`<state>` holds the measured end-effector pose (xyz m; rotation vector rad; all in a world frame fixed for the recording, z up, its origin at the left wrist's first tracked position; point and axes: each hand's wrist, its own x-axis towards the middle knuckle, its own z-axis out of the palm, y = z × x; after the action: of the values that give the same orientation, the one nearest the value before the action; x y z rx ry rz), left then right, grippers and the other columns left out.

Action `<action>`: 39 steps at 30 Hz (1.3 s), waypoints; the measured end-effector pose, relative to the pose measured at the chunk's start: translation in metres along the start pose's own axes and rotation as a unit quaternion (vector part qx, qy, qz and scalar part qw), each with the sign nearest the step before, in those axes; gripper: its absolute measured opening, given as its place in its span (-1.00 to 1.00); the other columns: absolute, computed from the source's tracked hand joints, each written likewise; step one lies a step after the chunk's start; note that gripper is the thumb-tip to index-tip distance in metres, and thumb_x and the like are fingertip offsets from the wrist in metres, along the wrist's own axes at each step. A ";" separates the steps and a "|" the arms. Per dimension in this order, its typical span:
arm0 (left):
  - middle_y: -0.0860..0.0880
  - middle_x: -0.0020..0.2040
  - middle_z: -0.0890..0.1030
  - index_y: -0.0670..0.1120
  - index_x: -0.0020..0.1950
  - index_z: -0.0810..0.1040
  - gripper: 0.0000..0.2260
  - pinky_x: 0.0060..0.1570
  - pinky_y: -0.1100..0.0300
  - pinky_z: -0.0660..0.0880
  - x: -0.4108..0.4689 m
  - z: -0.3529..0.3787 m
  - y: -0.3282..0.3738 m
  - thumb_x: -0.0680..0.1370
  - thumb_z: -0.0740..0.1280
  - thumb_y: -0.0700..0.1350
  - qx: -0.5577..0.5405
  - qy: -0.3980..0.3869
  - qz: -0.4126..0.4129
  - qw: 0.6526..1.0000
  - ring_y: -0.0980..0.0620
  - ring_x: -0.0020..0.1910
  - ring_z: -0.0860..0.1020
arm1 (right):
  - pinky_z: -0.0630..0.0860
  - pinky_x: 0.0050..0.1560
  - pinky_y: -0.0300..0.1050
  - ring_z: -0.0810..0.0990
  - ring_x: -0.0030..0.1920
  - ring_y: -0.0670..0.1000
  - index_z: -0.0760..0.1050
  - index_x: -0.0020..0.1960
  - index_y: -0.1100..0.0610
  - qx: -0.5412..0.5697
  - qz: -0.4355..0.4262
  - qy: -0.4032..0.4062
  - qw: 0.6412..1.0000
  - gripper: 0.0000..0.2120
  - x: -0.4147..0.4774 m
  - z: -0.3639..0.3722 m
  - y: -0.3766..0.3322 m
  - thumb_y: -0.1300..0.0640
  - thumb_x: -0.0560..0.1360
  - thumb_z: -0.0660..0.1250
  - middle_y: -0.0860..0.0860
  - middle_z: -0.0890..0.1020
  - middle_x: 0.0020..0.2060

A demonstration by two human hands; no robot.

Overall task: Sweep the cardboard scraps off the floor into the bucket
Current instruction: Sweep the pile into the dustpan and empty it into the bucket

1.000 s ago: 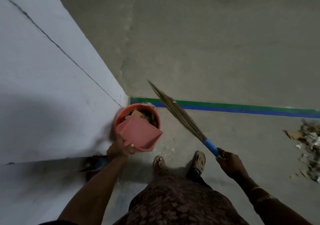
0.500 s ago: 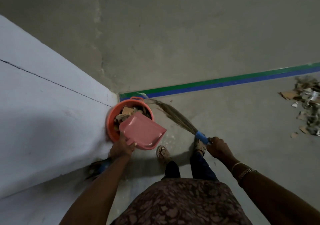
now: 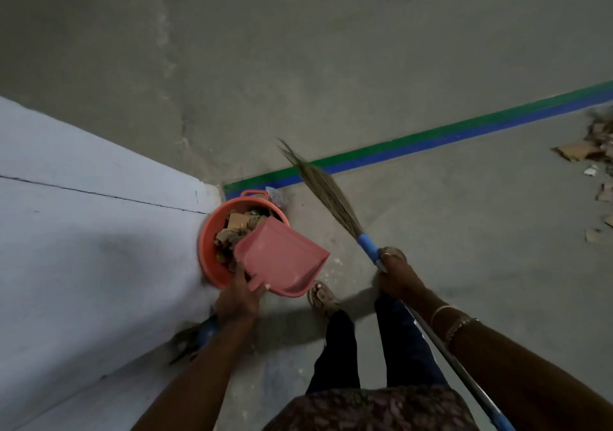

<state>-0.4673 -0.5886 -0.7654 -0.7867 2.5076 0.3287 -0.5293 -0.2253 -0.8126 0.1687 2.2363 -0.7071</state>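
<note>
An orange bucket (image 3: 208, 248) stands on the floor against the white wall corner, holding cardboard scraps (image 3: 239, 223). My left hand (image 3: 238, 300) grips the handle of a pink dustpan (image 3: 282, 258), which is tipped over the bucket's near rim. My right hand (image 3: 396, 275) grips a grass broom (image 3: 326, 195) just below its blue collar, bristles raised above the floor and pointing away. More cardboard scraps (image 3: 593, 158) lie in a pile on the floor at the far right.
A white wall (image 3: 83, 248) fills the left side. A green and blue stripe (image 3: 431, 144) runs along the base of the grey wall. My sandalled feet (image 3: 323, 296) stand just right of the bucket. Another broom-like object (image 3: 194, 338) lies by the wall under my left arm.
The broom's bristles have swung up and away from the bucket rim to the right. The dustpan stays tipped over the bucket. The view has shifted.
</note>
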 end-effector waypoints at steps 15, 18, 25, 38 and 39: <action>-0.06 -0.02 0.69 0.13 0.61 0.10 -0.22 -0.19 0.07 0.50 0.048 0.027 0.008 0.49 0.34 0.33 0.102 0.019 0.065 0.992 -0.15 -0.10 0.65 | 0.55 0.01 0.09 0.62 0.00 0.30 0.43 0.29 0.27 -0.037 0.020 0.017 0.999 -0.72 0.144 0.077 -0.004 0.20 0.62 0.16 0.28 0.60 0.04; -0.06 -0.09 0.69 0.17 0.62 0.02 -0.14 -0.20 0.07 0.55 0.047 0.032 0.010 0.44 0.34 0.39 0.083 -0.004 0.064 0.994 -0.12 -0.16 0.66 | 0.54 0.01 0.05 0.62 0.00 0.29 0.46 0.19 0.19 0.018 0.127 0.074 0.989 -0.70 0.124 0.057 0.037 0.03 0.60 0.13 0.22 0.64 0.00; -0.16 0.05 0.66 0.12 0.63 0.04 -0.14 -0.12 0.01 0.50 0.035 0.029 0.030 0.47 0.39 0.31 0.106 -0.023 0.079 0.991 -0.23 -0.02 0.62 | 0.68 -0.15 0.11 0.68 -0.19 0.20 0.48 0.20 0.25 0.209 0.244 0.156 0.934 -0.75 0.069 -0.007 0.101 0.12 0.63 0.19 0.15 0.64 -0.13; -0.11 -0.02 0.67 0.16 0.55 0.17 -0.19 -0.16 -0.02 0.58 0.023 0.024 0.010 0.40 0.41 0.35 0.114 -0.074 0.074 0.988 -0.21 -0.08 0.64 | 0.59 -0.12 0.01 0.67 -0.15 0.19 0.49 0.36 0.23 0.096 0.095 -0.008 0.991 -0.58 0.012 0.022 0.098 0.02 0.59 0.35 0.17 0.67 -0.10; -0.11 0.00 0.66 0.16 0.56 0.16 -0.18 -0.14 -0.02 0.58 0.022 0.023 0.010 0.40 0.41 0.35 0.111 -0.076 0.075 0.988 -0.21 -0.06 0.64 | 0.55 -0.06 -0.03 0.67 -0.03 0.20 0.45 0.42 0.18 0.060 0.076 -0.042 0.994 -0.55 0.017 0.032 0.097 0.00 0.60 0.33 0.19 0.66 0.02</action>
<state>-0.4797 -0.5824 -0.7957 -0.4693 2.4111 0.1495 -0.4880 -0.1630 -0.8847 0.3588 2.0766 -0.7520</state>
